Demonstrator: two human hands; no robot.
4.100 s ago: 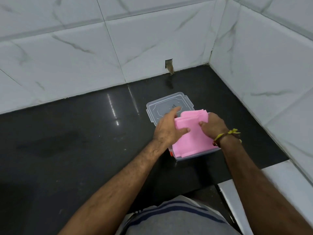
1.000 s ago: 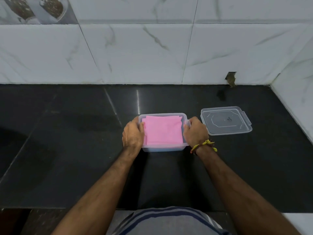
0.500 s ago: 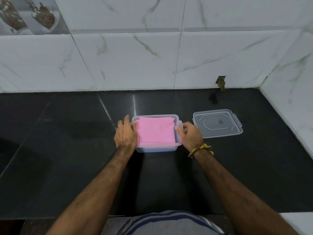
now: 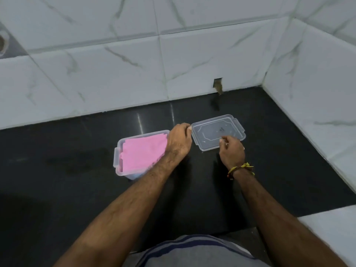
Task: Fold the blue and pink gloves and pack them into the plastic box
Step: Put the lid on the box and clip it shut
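both hands' fingers curl at the lid (image 4: 217,132) edges: left hand (image 4: 178,140), right hand (image 4: 231,153); grip unclear, box (image 4: 118,160) partly hidden.

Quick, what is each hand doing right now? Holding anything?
Left hand: fingers curled at the left edge of the lid; a real grip cannot be told.
Right hand: fingers pinched at the lid's near edge; a grip cannot be told.

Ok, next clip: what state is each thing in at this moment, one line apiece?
Clear plastic box: open, upright on the black counter.
Folded pink gloves: packed in the box, topmost layer.
Blue gloves: under the pink, only just visible through the wall.
Clear plastic lid: off, flat beside the box.
Left hand: at the lid's left edge, grip unclear.
Right hand: on the lid's near edge, grip unclear.
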